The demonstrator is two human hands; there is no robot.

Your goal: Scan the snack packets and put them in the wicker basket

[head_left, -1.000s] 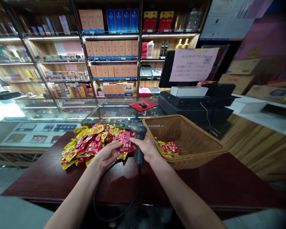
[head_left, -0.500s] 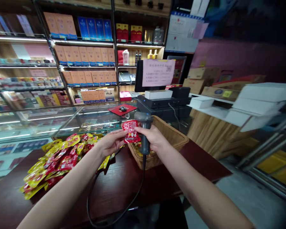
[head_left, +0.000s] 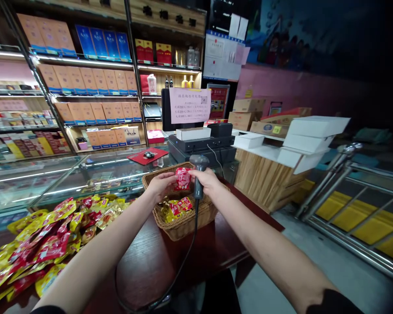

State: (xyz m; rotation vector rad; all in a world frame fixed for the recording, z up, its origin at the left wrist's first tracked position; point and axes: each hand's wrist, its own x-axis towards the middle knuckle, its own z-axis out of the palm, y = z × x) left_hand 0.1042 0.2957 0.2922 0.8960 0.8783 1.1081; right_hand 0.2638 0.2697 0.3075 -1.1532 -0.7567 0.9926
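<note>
A small red snack packet [head_left: 183,179] is held up over a wicker basket [head_left: 177,231]. The fingers of my left hand [head_left: 160,186] are closed at its left edge. My right hand [head_left: 209,181] is wrapped round the handle of a dark barcode scanner [head_left: 199,174], its head uppermost, and the thumb reaches the packet's right edge. Several red and yellow packets [head_left: 180,206] lie inside the basket. On my left, a large heap of red and yellow snack packets [head_left: 57,240] covers the table. The scanner's cable [head_left: 186,253] hangs down in front of the basket.
The dark wooden table [head_left: 137,257] meets a glass display counter [head_left: 108,170]. Behind the basket stand a cash register [head_left: 201,146] and a monitor with a paper notice [head_left: 190,106]. A mouse [head_left: 149,155] lies on a red pad. Metal railings [head_left: 356,187] stand at right.
The view has turned right, so the shelves and heap sit further left. The packet and both hands are now over the basket, with more of its contents showing.
</note>
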